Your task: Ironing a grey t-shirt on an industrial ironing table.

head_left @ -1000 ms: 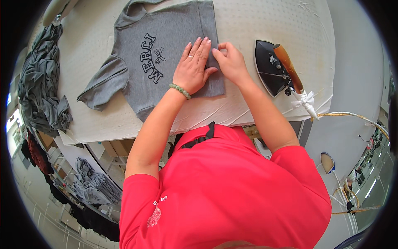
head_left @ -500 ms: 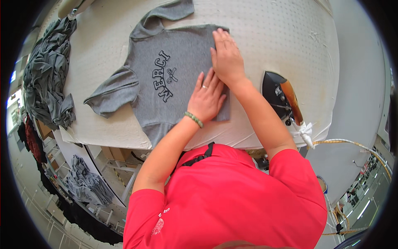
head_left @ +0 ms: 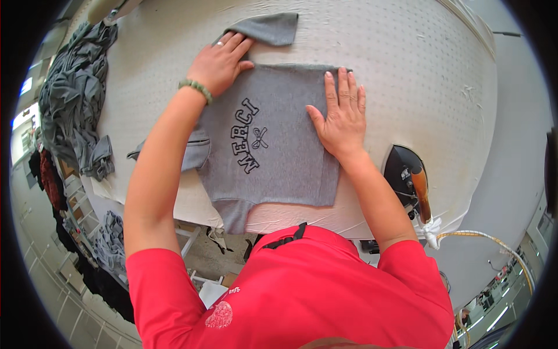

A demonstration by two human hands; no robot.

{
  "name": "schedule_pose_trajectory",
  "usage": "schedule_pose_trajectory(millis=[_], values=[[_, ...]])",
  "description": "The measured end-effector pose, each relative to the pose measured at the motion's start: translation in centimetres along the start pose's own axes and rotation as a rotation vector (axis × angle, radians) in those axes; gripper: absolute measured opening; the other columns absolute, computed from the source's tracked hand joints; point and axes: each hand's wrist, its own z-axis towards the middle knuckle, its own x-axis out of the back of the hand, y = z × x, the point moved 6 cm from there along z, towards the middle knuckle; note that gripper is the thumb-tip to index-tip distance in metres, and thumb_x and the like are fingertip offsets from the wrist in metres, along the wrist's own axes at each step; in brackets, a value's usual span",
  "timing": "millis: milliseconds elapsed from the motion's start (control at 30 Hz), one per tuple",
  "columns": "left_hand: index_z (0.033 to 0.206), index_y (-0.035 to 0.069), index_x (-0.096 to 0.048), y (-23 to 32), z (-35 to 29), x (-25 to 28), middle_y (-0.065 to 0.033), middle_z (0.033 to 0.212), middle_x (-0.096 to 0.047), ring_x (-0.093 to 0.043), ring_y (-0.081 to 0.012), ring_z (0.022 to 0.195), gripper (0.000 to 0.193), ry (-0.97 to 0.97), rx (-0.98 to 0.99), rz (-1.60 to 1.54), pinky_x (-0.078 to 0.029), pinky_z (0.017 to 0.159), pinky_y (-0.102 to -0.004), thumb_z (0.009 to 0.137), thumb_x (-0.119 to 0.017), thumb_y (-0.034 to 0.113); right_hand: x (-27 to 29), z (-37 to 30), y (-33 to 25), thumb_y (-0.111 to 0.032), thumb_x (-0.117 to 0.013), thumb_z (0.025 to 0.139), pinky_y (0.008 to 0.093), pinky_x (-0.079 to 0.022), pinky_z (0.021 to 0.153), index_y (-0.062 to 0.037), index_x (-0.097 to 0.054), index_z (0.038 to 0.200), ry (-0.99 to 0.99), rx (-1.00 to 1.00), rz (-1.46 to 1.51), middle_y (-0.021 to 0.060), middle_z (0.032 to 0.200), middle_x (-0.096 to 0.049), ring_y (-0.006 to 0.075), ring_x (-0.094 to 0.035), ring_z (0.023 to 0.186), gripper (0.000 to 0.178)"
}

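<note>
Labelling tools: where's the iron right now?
Head view, right side: the brown-handled iron is on the white-covered table near its front-right corner, just right of the person's right forearm.

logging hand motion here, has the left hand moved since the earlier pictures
Yes: judged against the black iron, the left hand has moved leftward and farther up the picture.

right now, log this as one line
left hand: on far sleeve | right hand: flat on shirt | iron: on table, unheld
</note>
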Motion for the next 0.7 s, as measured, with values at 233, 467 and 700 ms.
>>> schedule_pose_trajectory(millis=[233,467,700], values=[[0.141,0.011,-0.060,0.3,0.2,2.5,-0.0114,0.141,-0.064,-0.058,-0.0327,0.136,0.046,0.294,-0.014,-0.066,-0.052,0.102,-0.0417,0.097,-0.067,0.023,0.4,0.5,-0.8,-0.053,-0.063,0.100,0.0524,-0.019,0.129,-0.0104,-0.038,0.164,-0.028,0.049,-0.057,0.0153,0.173,-0.028,0.0341,-0.025,0.160,0.081],[0.125,0.004,-0.069,7.9,-28.1,4.0,-0.0115,0.117,-0.068,-0.066,-0.0284,0.108,0.030,0.544,0.834,-0.420,-0.053,0.095,-0.0394,0.094,-0.071,0.008,3.4,4.0,-3.9,-0.035,-0.068,0.099,0.0520,-0.030,0.125,-0.0078,-0.056,0.150,-0.013,0.117,-0.072,0.0151,0.154,-0.056,0.0334,-0.045,0.149,0.059],[0.123,0.000,-0.066,12.3,-40.2,-2.5,-0.0012,0.096,-0.068,-0.060,-0.0067,0.071,0.029,0.427,1.563,-1.433,-0.047,0.059,-0.0234,0.105,-0.067,0.023,-6.5,18.5,-12.8,-0.021,-0.064,0.099,0.0458,-0.050,0.109,-0.0095,-0.063,0.139,-0.100,0.564,-0.155,0.0138,0.140,-0.065,0.0361,-0.060,0.131,0.041]])
